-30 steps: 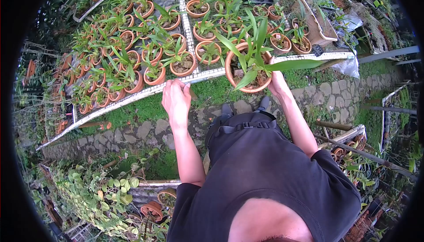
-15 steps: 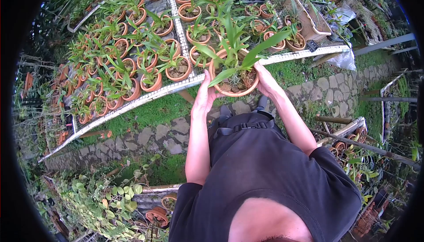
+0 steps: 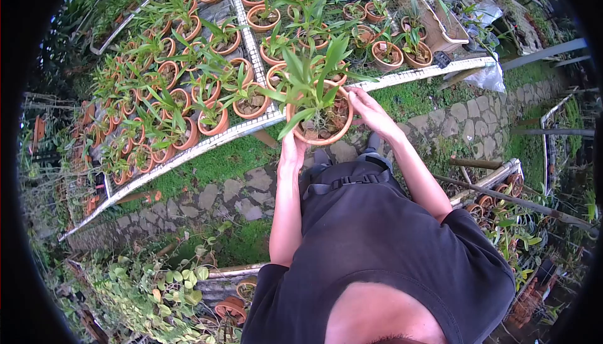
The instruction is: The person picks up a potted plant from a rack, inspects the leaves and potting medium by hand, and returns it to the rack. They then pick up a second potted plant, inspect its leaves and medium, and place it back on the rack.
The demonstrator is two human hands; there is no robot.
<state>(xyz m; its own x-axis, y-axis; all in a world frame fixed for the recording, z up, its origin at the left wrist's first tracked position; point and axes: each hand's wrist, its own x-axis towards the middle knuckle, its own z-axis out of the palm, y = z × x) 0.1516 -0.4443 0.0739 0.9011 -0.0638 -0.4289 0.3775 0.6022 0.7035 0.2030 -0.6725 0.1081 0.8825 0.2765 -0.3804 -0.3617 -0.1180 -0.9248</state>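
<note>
A potted plant [image 3: 321, 132], a clay pot with long green strap-like leaves, is held up in front of me at the edge of the bench. My left hand [image 3: 293, 150] grips its lower left side, with the fingers partly hidden under the pot. On the other side, my right hand [image 3: 372, 115] touches the pot wall, thumb near the rim and fingers along the side. Brown chunky potting material shows inside the pot. Just behind it, similar potted plants [image 3: 251, 105] stand on the bench.
The bench has a white edge [image 3: 188, 150] and carries many rows of clay pots. A pale rectangular planter [image 3: 443, 37] and a clear plastic bag [image 3: 487, 79] are at its right end. Below runs a stone path [image 3: 251, 196] with grass beside it. Leafy plants [image 3: 169, 287] grow behind me.
The potted plant has shifted slightly left and turned, so its leaves now point differently. My right hand has moved around its right side; my left hand is a little lower.
</note>
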